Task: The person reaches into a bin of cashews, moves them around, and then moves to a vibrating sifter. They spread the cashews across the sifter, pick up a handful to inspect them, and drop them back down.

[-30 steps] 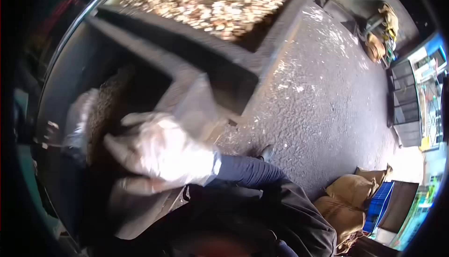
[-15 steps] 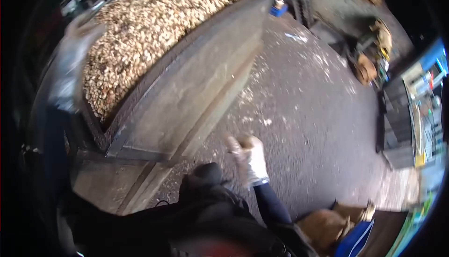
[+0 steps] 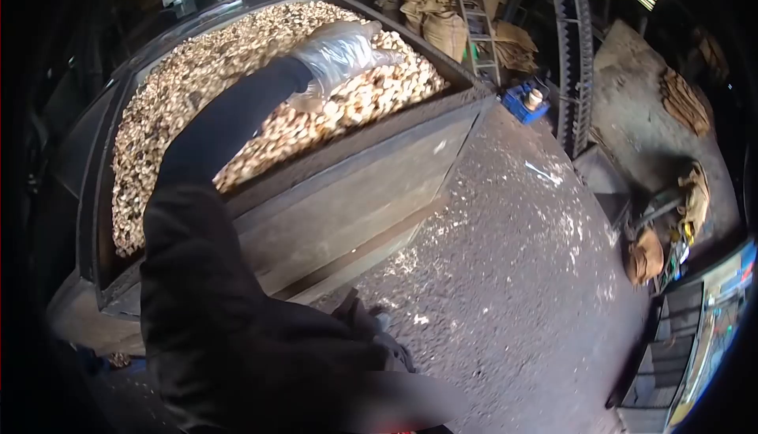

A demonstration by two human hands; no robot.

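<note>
My left hand point(image 3: 339, 55), in a clear plastic glove, reaches over a large metal bin point(image 3: 355, 173) filled with small pale, shell-like pieces point(image 3: 213, 67). It is low over the far right part of the heap, at or just above the surface. Its fingers look apart, with nothing seen between them, though the glove and blur hide their exact shape. A dark sleeve covers the arm and crosses the bin's near edge. My right hand is out of view.
Right of the bin lies a dark floor point(image 3: 513, 276) with pale scraps. A blue crate point(image 3: 525, 102) stands past the bin's right corner, near a ladder point(image 3: 478, 23) and stacked sacks point(image 3: 442, 27). A toothed metal post point(image 3: 576, 55) rises there. A brown bundle point(image 3: 646, 256) lies at right.
My left hand has moved from the bin's left edge to over the heap at the right. My right hand has left the view. The view has turned, showing more of the bin's far side.
</note>
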